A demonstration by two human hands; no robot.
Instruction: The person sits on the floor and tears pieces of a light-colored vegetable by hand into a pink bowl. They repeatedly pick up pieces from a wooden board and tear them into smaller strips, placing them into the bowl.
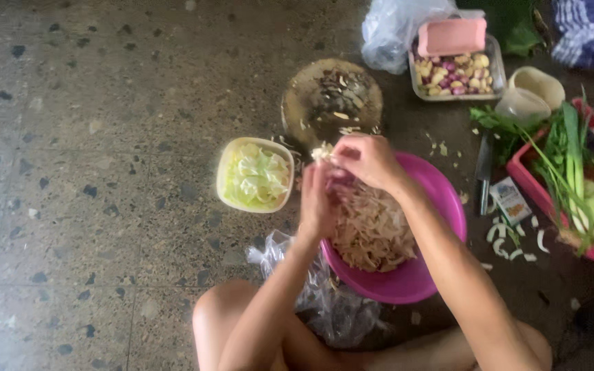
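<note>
Knees and bare forearms fill the bottom of my view as I sit on the speckled stone floor (pixel 104 137), with a crumpled clear plastic bag (pixel 324 295) lying just in front of my legs. Beyond it stands a magenta bowl (pixel 441 199) heaped with pale shredded strips (pixel 372 233). Both my hands work above its far left rim: my right hand (pixel 369 161) has its grip pinched on a small pale piece (pixel 322 152), fingertips pressed together around it, while my left hand (pixel 317 203) stands edge-on beside the bowl, fingers curled inward and touching the same bit of food from below; exactly how firmly it pinches I cannot tell. Just left of my hands sits a cream square tub (pixel 254 174) of light green leafy pieces. Farther off, a round wooden board (pixel 331 99) carries scraps. A knife (pixel 484 172) lies right of the bowl, near a red basket (pixel 537 185) of greens, and a clear tray (pixel 456 72) holds peeled cloves.
</note>
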